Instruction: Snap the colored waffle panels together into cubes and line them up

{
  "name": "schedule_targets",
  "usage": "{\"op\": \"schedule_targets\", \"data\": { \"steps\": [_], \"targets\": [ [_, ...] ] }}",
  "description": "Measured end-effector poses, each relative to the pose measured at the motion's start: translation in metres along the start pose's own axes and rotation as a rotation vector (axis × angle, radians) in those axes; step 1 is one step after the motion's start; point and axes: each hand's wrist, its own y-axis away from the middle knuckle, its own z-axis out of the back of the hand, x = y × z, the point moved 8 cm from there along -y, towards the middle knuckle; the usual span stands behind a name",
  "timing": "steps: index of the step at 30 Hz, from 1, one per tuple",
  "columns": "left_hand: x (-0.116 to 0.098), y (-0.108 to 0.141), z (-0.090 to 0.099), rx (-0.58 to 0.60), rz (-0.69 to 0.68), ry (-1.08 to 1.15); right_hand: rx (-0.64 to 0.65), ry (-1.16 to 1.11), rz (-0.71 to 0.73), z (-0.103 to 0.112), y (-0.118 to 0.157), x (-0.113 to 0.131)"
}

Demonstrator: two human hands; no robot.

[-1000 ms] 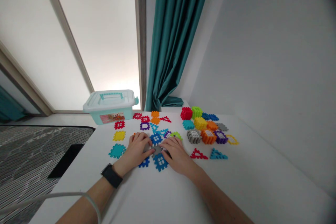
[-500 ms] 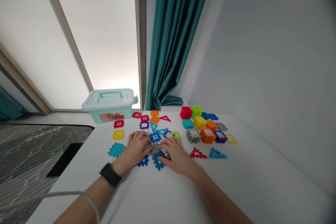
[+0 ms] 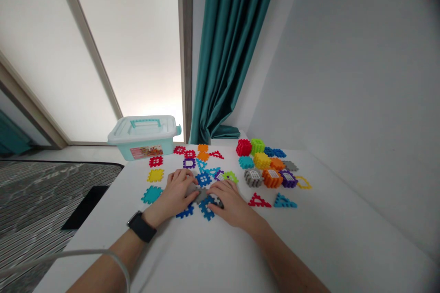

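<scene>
Several notched interlocking plastic tiles lie around both hands on the white table [image 3: 209, 256]. My left hand [image 3: 178, 194] has curled fingers, with its thumb at the left edge of a flat grey tile [image 3: 201, 195]. My right hand [image 3: 228, 201] closes on the grey tile's right side, thumb low and fingers bent over it. A blue tile [image 3: 206, 209] lies against the grey one, by my right thumb. Another blue tile [image 3: 185, 211] is partly under my left hand. A blue window tile [image 3: 203, 179] sits just beyond. My fingers hide part of the grey piece.
On the right stand stacks of tiles, among them orange [image 3: 272, 177], grey [image 3: 253, 177] and red [image 3: 244, 147]. Red [image 3: 259, 200] and blue triangles [image 3: 285, 200] lie nearer. A turquoise tile [image 3: 151, 194] is on the left. A lidded box [image 3: 146, 139] stands at the back left.
My left hand has shifted very slightly left, with the blue tile beneath it. The blue tile by my right thumb has moved a little away from me. My right hand is almost still.
</scene>
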Motion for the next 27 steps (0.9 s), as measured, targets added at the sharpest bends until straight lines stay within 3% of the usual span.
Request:
{"op": "schedule_targets", "data": {
  "steps": [8, 17, 27],
  "targets": [
    [-0.005, 0.006, 0.007, 0.065, -0.077, -0.020, 0.045, 0.001, 0.022, -0.001, 0.000, 0.002],
    [-0.005, 0.004, 0.006, 0.074, -0.066, -0.045, 0.049, 0.000, 0.034, -0.002, 0.000, 0.002],
    [-0.007, -0.001, 0.030, -0.122, -0.133, -0.233, -0.035, -0.015, 0.022, 0.002, 0.000, 0.001]
  ]
}}
